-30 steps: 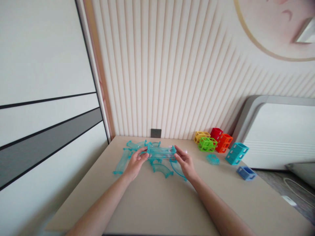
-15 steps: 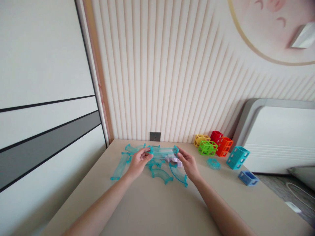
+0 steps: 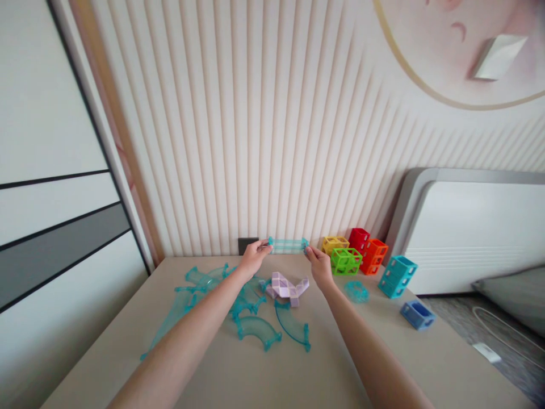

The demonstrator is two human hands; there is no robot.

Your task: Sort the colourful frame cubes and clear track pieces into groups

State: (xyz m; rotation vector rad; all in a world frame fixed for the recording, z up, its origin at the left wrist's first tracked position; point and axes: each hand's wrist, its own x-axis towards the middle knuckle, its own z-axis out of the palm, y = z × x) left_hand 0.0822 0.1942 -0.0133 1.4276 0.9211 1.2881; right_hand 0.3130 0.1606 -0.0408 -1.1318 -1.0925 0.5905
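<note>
Spanning the gap between the two hands, a straight translucent teal track piece (image 3: 287, 245) is seen against the ribbed wall (image 3: 281, 142), at twelve o'clock on the tabletop (image 3: 319, 369) and apparently clear of it. Its nine o'clock end is gripped by the left hand (image 3: 254, 258), thumb and fingertips closed on the connector; its three o'clock end is pinched likewise by the right hand (image 3: 320, 266). By holding both ends, the span is probably steadied and its middle left uncovered.

The long axis is laid from nine to three o'clock, almost level and roughly parallel to the wall, with one connector pointed each way. Which face is turned up cannot be told.

At six o'clock from the held piece, a lilac faceted toy (image 3: 279, 284) is laid on the table. Curved track pieces (image 3: 259, 326) are spread from six to eight o'clock, loosely grouped, perhaps so that each can be picked out; some are hidden by the left forearm. Around three to four o'clock, hollow coloured blocks (image 3: 397, 278) are set, some stacked, seemingly out of the hands' way, with a teal ring-shaped piece (image 3: 356, 291) placed nearer the right forearm.
</note>
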